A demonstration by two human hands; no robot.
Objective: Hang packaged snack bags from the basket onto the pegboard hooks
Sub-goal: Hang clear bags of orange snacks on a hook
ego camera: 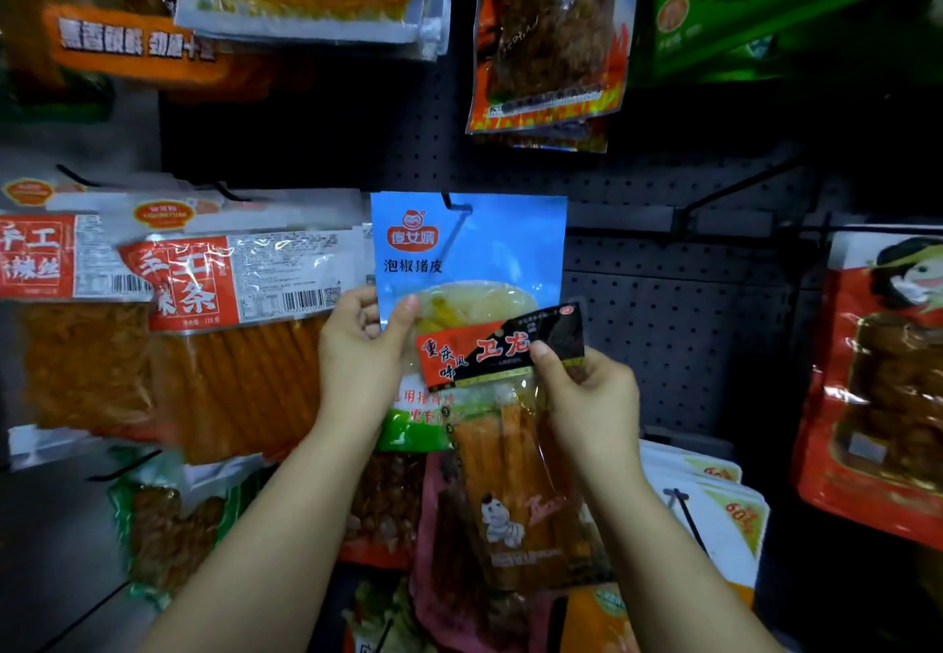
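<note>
The red-and-black snack bag [502, 346] sits tilted in front of the lower half of the blue bag [467, 254], which already hangs on a hook [449, 201]. It looks light, limp and glossy, so likely slippery; its flat header strip seems the firmest place to hold. The right hand [587, 397] pinches that header's right end between thumb and fingers. The left hand [365, 346] pinches the blue bag's left edge, thumb on front. Just left of the blue bag hang red-labelled stick packs [229, 336]; behind is dark pegboard [663, 321]
</note>
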